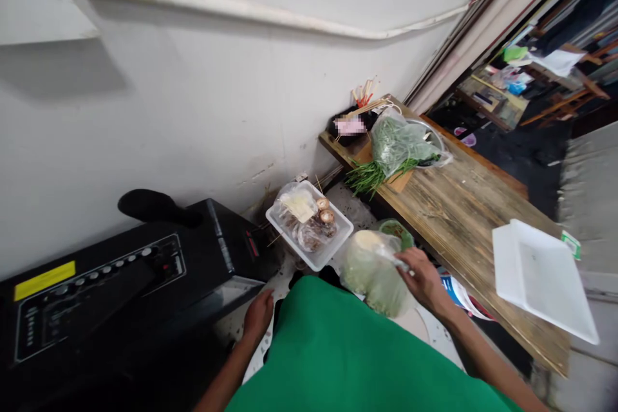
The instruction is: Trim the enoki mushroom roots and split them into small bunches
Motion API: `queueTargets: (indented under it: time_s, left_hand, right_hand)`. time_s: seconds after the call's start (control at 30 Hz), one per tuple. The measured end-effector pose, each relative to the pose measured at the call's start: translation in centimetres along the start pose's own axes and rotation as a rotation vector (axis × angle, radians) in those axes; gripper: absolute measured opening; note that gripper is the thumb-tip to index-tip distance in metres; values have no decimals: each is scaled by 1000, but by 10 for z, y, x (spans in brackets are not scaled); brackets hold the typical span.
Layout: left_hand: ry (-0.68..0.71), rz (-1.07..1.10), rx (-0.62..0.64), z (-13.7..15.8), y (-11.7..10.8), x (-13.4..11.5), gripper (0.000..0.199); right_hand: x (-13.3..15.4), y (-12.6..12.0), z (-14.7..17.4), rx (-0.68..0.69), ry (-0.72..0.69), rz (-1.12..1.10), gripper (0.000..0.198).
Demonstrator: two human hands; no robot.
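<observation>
My right hand [425, 277] is closed on the gathered top of a clear plastic bag [376, 270], which hangs beside the green cloth over my lap. Pale green vegetables, too blurred to name, fill the bag, with a round yellowish piece near its top. Low at my left side, my left hand [259, 315] has its fingers curled in, with nothing visible in them. Ahead, between the hands, stands a white plastic tray [316, 264] with brown mushrooms [327, 215] and a bagged bundle [297, 206] in it.
A black speaker-like box [203, 270] with knobs stands at left. The wooden table [463, 206] at right bears bagged leafy greens [391, 141], a dark container of sticks [350, 122] and a white tray [555, 277]. Behind the hanging bag is a green basket [398, 232].
</observation>
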State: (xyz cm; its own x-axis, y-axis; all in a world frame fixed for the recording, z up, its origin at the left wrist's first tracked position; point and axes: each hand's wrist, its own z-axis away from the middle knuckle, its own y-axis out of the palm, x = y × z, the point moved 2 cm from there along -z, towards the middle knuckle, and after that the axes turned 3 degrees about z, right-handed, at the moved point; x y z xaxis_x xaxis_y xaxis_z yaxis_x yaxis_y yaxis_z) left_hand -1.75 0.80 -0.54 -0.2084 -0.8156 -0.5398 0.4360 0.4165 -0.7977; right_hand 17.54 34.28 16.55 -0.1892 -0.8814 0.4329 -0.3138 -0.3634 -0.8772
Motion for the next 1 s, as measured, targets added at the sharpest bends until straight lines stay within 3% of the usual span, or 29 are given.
queueTargets:
  time_s: [0.1,0.27,0.37,0.5,0.6,0.77,0.87,1.0]
  left_hand:
    - [115,35,1,-53,25,-28,26]
    - [127,7,-123,-133,60,-87,27]
    - [62,-58,-208,-148,69,-103,26]
    - [-44,-173,-262,-153,78,-108,25]
    - [-45,-190,-239,-159,85,-112,29]
    - [2,-186,-193,-163,87,-117,31]
    - [36,-184,-227,-155,72,-122,34]
    - [124,-163,-246,-134,33,-142,37]
  right_hand:
    - [-37,-32,22,-134,169,158,19]
    - [-106,-84,42,-267,548,324,36]
    - [-146,-114,41,-350,773,354,43]
    - [-205,-140,30,-346,1032,303,42]
    - [-254,-142,23,-327,1124,235,42]
    - [-331,-124,26,-300,1173,198,43]
    - [-368,-114,37,-323,1222,201,41]
    - [-404,-110,54,-336,1368,271,44]
